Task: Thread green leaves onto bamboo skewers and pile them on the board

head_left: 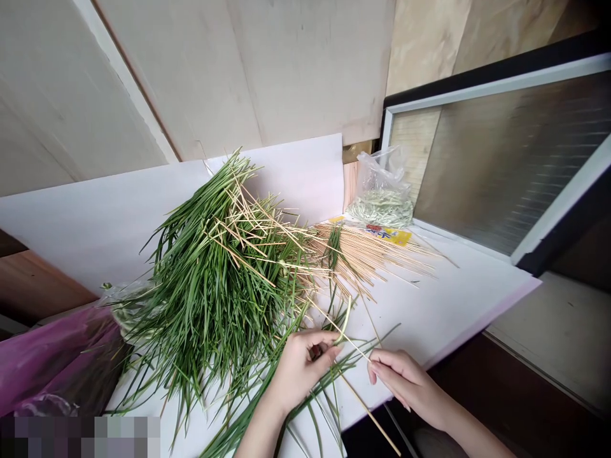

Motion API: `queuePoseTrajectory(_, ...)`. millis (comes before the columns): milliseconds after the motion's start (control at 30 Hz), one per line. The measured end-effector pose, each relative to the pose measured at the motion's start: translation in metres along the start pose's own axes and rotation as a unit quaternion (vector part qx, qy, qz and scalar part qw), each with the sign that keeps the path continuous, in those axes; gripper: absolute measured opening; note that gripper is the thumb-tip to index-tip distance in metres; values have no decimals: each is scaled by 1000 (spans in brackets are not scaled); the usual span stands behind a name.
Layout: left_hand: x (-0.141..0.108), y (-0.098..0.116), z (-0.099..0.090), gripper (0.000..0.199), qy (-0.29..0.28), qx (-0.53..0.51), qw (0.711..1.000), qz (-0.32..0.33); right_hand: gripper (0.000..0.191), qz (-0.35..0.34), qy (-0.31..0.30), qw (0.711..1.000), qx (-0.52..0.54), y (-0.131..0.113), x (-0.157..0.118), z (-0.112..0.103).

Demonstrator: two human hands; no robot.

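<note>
My left hand (305,366) is closed in a pinch on a garlic chive (347,320), whose pale stem end curves up past the fingertips. My right hand (403,380) pinches the near end of a thin bamboo skewer (354,345). That skewer slants up and left, crossing the chive just beyond my left fingertips; whether it pierces it I cannot tell. Long green chive leaves lie under and beside my left hand. A large heap of garlic chives (205,292) rises just beyond it, with several chive-free skewers (248,222) strewn on top.
Many bamboo skewers (367,254) lie fanned out on the white tabletop (458,286), beside a yellow label (396,236). A clear bag (382,203) of pale green strips stands behind. Purple plastic (62,356) is at left, and a framed glass panel (482,165) at right.
</note>
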State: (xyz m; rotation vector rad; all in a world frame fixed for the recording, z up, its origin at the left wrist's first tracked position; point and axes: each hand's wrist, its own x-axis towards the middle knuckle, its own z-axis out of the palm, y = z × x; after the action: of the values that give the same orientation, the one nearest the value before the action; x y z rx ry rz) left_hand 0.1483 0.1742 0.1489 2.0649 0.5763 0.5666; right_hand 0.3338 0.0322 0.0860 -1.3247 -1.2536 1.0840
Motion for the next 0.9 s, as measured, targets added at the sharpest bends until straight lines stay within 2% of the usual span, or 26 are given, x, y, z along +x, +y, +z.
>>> queuePoseTrajectory(67, 0, 1, -7, 25, 0, -1, 1000, 11, 52, -1, 5, 1000, 6, 0, 0, 0)
queuePoseTrajectory(167, 1, -2, -17, 27, 57, 13, 998, 13, 51, -2, 4, 1000, 14, 1, 0, 0)
queuePoseTrajectory(267, 3, -12, -22, 26, 132, 121, 984, 8, 50, -5, 1, 1000, 16, 1, -1, 0)
queuePoseTrajectory(333, 3, -18, -23, 24, 152, 229, 962, 5, 50, -4, 1, 1000, 16, 1, -1, -1)
queuePoseTrajectory(467, 2, -25, -20, 26, 134, 383, 913, -24, 50, 3, 5, 1000, 13, 0, -1, -1)
queuePoseTrajectory(600, 3, -23, -18, 17, 133, 446, 883, -51, 51, 5, 2, 1000, 10, 0, -1, -1)
queuePoseTrajectory(800, 3, -24, -18, 24, 153, 479, 861, -73, 51, 5, -1, 1000, 9, 4, -2, -2)
queuePoseTrajectory(900, 3, -25, -18, 19, 152, 485, 857, -79, 50, 1, -1, 1000, 8, 6, -2, -3)
